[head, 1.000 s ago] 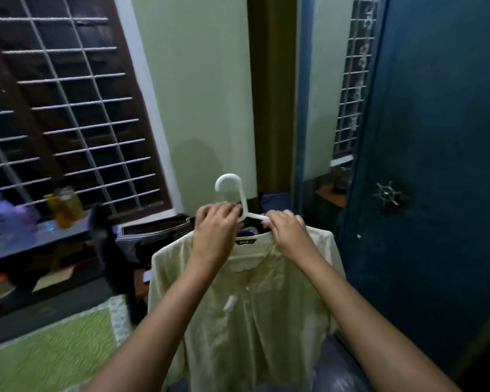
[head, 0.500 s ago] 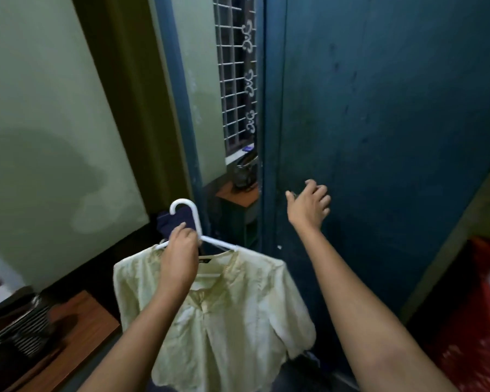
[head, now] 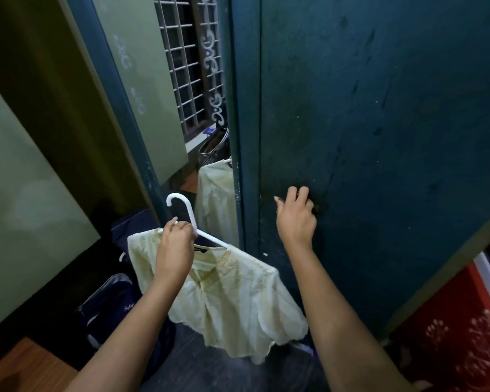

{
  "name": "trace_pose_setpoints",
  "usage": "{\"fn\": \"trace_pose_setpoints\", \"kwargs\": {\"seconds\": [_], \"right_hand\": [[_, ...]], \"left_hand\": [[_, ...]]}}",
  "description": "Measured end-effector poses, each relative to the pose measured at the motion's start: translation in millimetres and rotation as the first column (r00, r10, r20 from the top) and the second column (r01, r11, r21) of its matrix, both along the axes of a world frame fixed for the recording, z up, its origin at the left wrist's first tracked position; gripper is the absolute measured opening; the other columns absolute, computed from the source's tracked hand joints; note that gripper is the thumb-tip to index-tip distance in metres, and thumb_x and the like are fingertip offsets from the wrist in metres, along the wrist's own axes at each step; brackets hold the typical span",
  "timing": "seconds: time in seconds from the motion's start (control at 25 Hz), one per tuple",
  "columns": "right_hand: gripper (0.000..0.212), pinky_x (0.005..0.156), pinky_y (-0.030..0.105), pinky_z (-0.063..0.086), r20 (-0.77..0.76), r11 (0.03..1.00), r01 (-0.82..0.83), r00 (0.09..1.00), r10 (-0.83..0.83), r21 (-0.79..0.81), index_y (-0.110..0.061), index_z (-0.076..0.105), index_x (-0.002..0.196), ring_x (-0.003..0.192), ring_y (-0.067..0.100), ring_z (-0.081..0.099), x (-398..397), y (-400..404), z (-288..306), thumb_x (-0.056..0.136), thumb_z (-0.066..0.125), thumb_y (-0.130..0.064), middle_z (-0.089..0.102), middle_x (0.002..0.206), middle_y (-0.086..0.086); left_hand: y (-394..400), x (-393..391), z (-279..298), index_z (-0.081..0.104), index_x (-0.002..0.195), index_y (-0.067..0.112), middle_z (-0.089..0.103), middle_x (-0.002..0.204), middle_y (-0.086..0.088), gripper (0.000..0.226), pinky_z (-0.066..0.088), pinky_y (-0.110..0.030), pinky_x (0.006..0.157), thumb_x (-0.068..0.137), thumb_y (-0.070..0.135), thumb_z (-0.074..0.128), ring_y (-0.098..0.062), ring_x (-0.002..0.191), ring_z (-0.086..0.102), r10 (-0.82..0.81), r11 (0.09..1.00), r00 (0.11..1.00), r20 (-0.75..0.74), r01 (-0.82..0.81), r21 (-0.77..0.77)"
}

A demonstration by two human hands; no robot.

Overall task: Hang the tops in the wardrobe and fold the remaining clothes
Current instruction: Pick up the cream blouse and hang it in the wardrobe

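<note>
At the dark blue wardrobe door, right hand fingers curled on its handle, left hand fingers gripping white hanger with pale yellow top.

We are facing the dark blue wardrobe door, which is blocking the whole way ahead and to our right. Our right hand is curling its fingers at the handle on it. Our left hand is gripping the white hanger with the pale yellow top, which is filling the low space beside the door's edge. A dark bag is crowding the floor to our left, and a red box is closing off the lower right.
</note>
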State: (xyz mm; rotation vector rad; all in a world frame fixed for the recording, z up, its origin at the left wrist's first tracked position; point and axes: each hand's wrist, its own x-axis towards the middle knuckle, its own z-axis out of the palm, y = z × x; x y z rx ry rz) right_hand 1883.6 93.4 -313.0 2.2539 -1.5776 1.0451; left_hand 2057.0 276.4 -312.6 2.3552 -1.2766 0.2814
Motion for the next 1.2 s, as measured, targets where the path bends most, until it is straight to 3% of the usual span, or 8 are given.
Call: {"fn": "trace_pose_setpoints", "kwargs": {"seconds": [0.16,0.32,0.48,0.6,0.76,0.92,1.04,1.2], "right_hand": [[0.036,0.036,0.027,0.031,0.21,0.991,0.039,0.976,-0.066,0.129,-0.01,0.044,0.096,0.065,0.027,0.059,8.6,3.5,4.0,0.093,0.051,-0.046,0.047,0.1,0.012],[0.036,0.043,0.03,0.036,0.5,0.962,-0.005,0.855,-0.137,0.272,-0.011,0.042,0.095,0.073,0.027,0.058,11.6,15.3,4.9,0.096,0.045,-0.047,0.039,0.102,0.008],[0.031,0.046,0.027,0.037,0.503,0.974,-0.059,0.862,-0.06,0.218,-0.01,0.043,0.093,0.068,0.023,0.055,-0.7,42.3,5.0,0.097,0.047,-0.04,0.036,0.098,0.005],[0.027,0.052,0.037,0.05,0.522,0.976,-0.068,0.852,-0.05,0.205,-0.01,0.042,0.092,0.064,0.017,0.048,-15.8,79.2,5.1,0.097,0.05,-0.035,0.036,0.1,0.005],[0.038,0.081,0.045,0.048,0.539,0.968,-0.05,0.837,-0.094,0.247,-0.016,0.045,0.104,0.097,0.024,0.043,-56.5,144.7,7.2,0.086,0.061,-0.045,0.035,0.115,0.005],[0.063,0.098,0.048,0.031,0.525,0.999,0.035,0.851,-0.017,-0.023,-0.02,0.039,0.128,0.121,0.026,0.037,-92.6,228.5,65.6,0.082,0.052,-0.063,0.033,0.131,0.003],[0.075,0.1,0.043,0.03,0.562,0.983,0.06,0.825,0.05,-0.176,-0.016,0.034,0.139,0.128,0.022,0.037,-111.2,274.0,128.2,0.084,0.049,-0.064,0.034,0.139,0.004],[0.065,0.099,0.039,0.034,0.528,0.942,0.211,0.848,-0.044,-0.261,-0.013,0.034,0.141,0.128,0.021,0.041,-152.0,310.7,162.1,0.092,0.046,-0.054,0.041,0.139,0.006]], "left_hand": [[-19.1,10.1,1.4,0.068,0.081,0.002,0.066,0.087,-0.012,0.015,0.042,-0.04,0.1,0.089,0.0,0.056,-0.037,0.111,0.054,-0.015,1.0,0.999,-0.038,0.015,-0.002],[-20.8,17.3,3.8,0.068,0.079,0.001,0.065,0.084,-0.013,0.012,0.044,-0.041,0.097,0.088,0.001,0.059,-0.037,0.105,0.055,-0.034,0.999,0.999,-0.043,0.035,0.015],[-1.0,24.3,6.5,0.069,0.083,0.001,0.065,0.085,-0.014,0.008,0.044,-0.04,0.087,0.085,0.002,0.062,-0.035,0.099,0.056,-0.061,0.998,0.998,-0.031,0.061,-0.008],[29.8,29.1,9.4,0.068,0.083,0.001,0.063,0.085,-0.014,0.007,0.045,-0.037,0.078,0.085,0.0,0.061,-0.03,0.092,0.056,-0.084,0.995,0.996,-0.039,0.082,-0.052],[85.3,38.7,6.6,0.066,0.078,0.002,0.059,0.081,-0.009,0.008,0.042,-0.033,0.072,0.081,-0.004,0.063,-0.029,0.086,0.056,-0.174,0.981,0.984,-0.026,0.171,-0.096],[124.0,24.3,36.2,0.069,0.083,0.005,0.062,0.087,-0.009,0.007,0.047,-0.043,0.08,0.085,0.004,0.062,-0.032,0.087,0.057,-0.266,0.947,0.961,0.072,0.275,-0.165],[125.9,-10.1,70.6,0.072,0.091,0.01,0.067,0.099,-0.007,0.011,0.037,-0.06,0.097,0.088,0.013,0.062,-0.034,0.098,0.056,-0.303,0.917,0.942,0.147,0.33,-0.226],[121.4,-68.5,115.3,0.071,0.097,0.009,0.068,0.108,-0.008,0.014,0.031,-0.063,0.1,0.09,0.016,0.062,-0.038,0.104,0.053,-0.395,0.827,0.885,0.244,0.459,-0.324]]}}
